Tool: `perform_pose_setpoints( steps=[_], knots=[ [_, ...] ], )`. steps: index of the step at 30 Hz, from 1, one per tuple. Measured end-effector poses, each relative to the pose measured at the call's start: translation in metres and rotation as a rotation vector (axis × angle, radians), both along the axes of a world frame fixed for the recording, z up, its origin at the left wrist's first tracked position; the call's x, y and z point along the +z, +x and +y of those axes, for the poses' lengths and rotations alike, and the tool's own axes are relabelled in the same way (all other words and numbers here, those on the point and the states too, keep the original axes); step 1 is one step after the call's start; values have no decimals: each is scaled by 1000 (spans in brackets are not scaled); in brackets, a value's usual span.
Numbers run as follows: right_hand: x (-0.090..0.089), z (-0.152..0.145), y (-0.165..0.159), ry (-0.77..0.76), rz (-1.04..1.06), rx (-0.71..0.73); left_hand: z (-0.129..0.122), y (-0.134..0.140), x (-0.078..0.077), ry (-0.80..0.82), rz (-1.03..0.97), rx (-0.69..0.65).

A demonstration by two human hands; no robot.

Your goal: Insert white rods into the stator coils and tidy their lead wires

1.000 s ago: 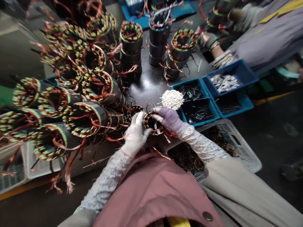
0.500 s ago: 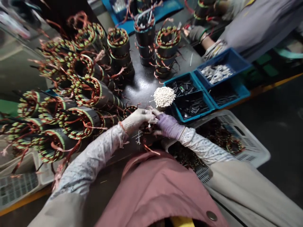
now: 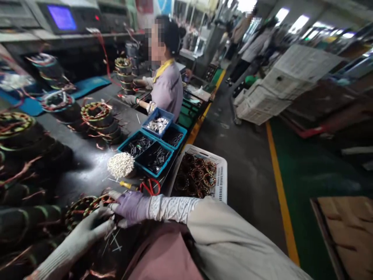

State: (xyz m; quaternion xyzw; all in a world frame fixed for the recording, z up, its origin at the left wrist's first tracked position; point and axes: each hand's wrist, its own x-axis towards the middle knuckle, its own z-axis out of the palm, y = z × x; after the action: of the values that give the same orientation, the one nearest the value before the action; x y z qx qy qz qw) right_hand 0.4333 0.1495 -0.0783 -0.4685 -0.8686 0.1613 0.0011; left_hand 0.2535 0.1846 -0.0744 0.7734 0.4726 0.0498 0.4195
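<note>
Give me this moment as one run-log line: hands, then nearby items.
Left hand: at wound ring, grip unclear | Right hand: at same ring, grip unclear | Nearby: white bundle, yellow-handled tool, red-handled tool

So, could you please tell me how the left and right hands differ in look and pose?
The left hand is gloved in white; the right hand is gloved mostly in purple. The left hand reaches in from the picture's lower left, the right hand from the right. Both are at the wound rings.
</note>
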Motion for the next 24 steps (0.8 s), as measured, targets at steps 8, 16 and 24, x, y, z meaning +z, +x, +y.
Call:
perform_pose_setpoints(
  steps=[8,16,24],
  knots=[
    [5,-16,-12,-99,27,-40,-20,-5,27,57,183,-212],
    [-2,-16,-20,-134,-25,-100,-14,7,32,93,718,-132],
    [-13,-14,-26,-226,2,-186,-44,26,47,-131,193,-54]
  ],
)
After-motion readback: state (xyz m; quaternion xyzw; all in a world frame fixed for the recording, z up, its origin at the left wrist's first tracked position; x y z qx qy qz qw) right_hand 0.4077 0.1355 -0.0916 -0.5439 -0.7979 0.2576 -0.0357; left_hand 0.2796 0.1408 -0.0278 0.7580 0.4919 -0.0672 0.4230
